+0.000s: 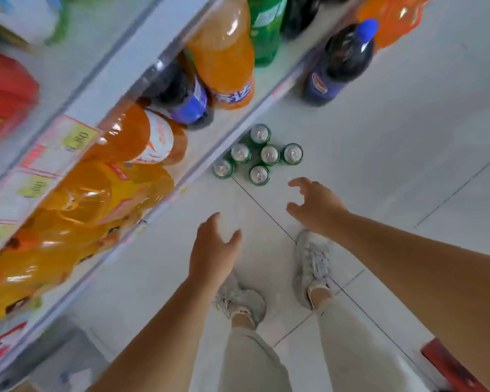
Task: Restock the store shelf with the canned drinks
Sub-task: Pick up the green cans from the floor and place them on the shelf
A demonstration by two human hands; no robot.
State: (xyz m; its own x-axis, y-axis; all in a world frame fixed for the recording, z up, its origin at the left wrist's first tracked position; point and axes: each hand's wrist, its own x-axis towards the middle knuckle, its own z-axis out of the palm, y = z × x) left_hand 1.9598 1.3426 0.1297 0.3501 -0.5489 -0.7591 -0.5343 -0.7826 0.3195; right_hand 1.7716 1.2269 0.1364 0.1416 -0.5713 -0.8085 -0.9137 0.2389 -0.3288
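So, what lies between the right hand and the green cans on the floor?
Nothing but bare white floor; the head view shows the right hand open, short of the cans.

Yellow price tag [78, 137] on the shelf [130, 60] front edge: reads roughly "80", blurred. Second yellow tag [36, 188] further along the same edge: maybe "100", unsure. Orange bottle [224, 52], blue label [232, 96]: white lettering, illegible.
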